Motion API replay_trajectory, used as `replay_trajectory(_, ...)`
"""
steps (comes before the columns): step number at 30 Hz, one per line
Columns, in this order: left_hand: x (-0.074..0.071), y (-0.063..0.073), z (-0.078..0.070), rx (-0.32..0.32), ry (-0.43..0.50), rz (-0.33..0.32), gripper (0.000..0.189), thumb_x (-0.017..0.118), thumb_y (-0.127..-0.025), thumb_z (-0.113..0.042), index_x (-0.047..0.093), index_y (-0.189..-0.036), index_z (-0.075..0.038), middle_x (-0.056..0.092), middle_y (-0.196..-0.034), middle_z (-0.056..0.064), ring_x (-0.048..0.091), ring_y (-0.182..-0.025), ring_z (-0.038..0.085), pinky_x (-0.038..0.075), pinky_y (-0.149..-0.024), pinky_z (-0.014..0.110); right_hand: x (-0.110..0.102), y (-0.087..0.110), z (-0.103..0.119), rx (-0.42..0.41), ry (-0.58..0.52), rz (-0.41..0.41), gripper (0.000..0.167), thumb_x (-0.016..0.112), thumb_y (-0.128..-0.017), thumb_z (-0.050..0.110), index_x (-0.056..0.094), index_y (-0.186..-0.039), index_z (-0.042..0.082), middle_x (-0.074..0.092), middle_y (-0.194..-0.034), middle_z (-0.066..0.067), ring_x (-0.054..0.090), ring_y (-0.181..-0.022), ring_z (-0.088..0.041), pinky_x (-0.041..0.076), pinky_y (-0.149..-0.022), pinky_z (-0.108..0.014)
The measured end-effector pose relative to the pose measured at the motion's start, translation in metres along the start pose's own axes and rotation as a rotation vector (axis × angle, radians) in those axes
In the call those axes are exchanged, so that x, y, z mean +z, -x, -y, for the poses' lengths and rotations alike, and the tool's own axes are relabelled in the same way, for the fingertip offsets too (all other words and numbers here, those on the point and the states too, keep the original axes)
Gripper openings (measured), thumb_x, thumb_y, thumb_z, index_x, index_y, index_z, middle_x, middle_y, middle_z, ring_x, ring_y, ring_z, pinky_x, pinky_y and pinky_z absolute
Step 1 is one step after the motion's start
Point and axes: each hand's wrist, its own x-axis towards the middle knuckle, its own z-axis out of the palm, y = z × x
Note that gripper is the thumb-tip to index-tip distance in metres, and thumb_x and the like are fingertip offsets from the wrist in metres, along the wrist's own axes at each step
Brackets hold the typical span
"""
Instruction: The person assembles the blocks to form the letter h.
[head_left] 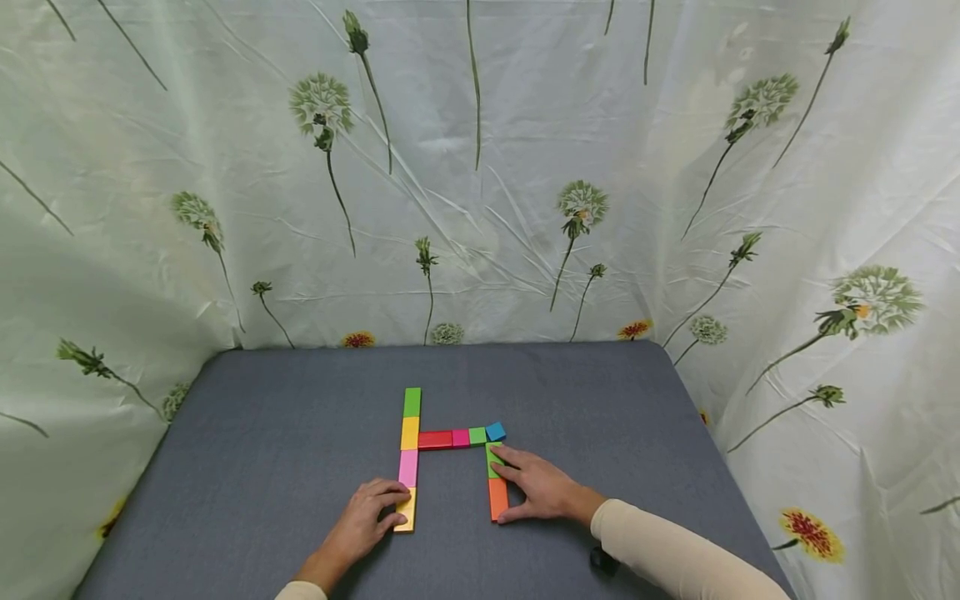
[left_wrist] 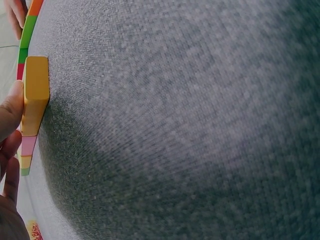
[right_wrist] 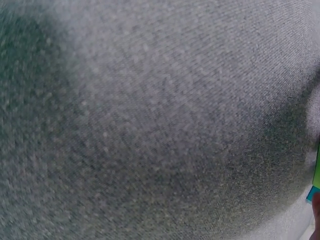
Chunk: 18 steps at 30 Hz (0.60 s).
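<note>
Small coloured blocks lie flat in an h-like outline. The left column runs from a green block [head_left: 412, 402] through a yellow block [head_left: 409, 432] and a pink block [head_left: 407, 468] to a yellow-orange block [head_left: 406, 518] nearest me. My left hand [head_left: 358, 521] touches that last block with thumb and fingertips. On the right, my right hand [head_left: 543, 486] rests its fingertips on a green block [head_left: 492, 468], its thumb beside the lower end of an orange block [head_left: 498, 500]. The right wrist view catches only a fingertip by the green block [right_wrist: 317, 172].
A red block [head_left: 435, 440], a magenta block [head_left: 461, 437] and a small green block [head_left: 477, 436] form the crossing row. A blue block [head_left: 496, 431] sits tilted at its right end. The grey table [head_left: 300, 417] meets a floral curtain [head_left: 487, 208] behind.
</note>
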Motion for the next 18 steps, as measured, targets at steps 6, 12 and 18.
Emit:
replay_trajectory(6,-0.0011,-0.0005,-0.0009,-0.011,-0.003,0.014,0.025,0.08,-0.074,-0.015,0.074,-0.097,-0.007,0.066,-0.102,-0.001,0.06,-0.094,0.016,0.047,-0.081,0.039,-0.0014,0.0003,0.0008,0.015,-0.028,0.01,0.085,0.06,-0.083,0.065,0.043,-0.145,0.011,0.025,-0.158,-0.004,0.031,-0.141,-0.022,0.034,-0.108,-0.04)
replay_trajectory(12,-0.0012,0.0,-0.0016,-0.018,-0.013,0.015,0.025,0.08,-0.074,-0.016,0.074,-0.097,-0.008,0.066,-0.101,-0.003,0.06,-0.094,0.015,0.047,-0.081,0.039,-0.0012,0.0002,0.001,0.011,-0.041,0.006,0.084,0.061,-0.083,0.064,0.042,-0.145,0.01,0.026,-0.157,-0.004,0.03,-0.142,-0.022,0.033,-0.108,-0.04)
replay_trajectory(18,-0.0012,-0.0005,-0.0008,0.002,-0.021,0.02,0.024,0.08,-0.074,-0.015,0.074,-0.096,-0.007,0.066,-0.101,-0.002,0.06,-0.094,0.016,0.047,-0.081,0.039,-0.0001,-0.0004,-0.0004,-0.008,-0.036,-0.017,0.084,0.063,-0.082,0.063,0.044,-0.144,0.009,0.028,-0.156,-0.006,0.03,-0.141,-0.023,0.033,-0.109,-0.041)
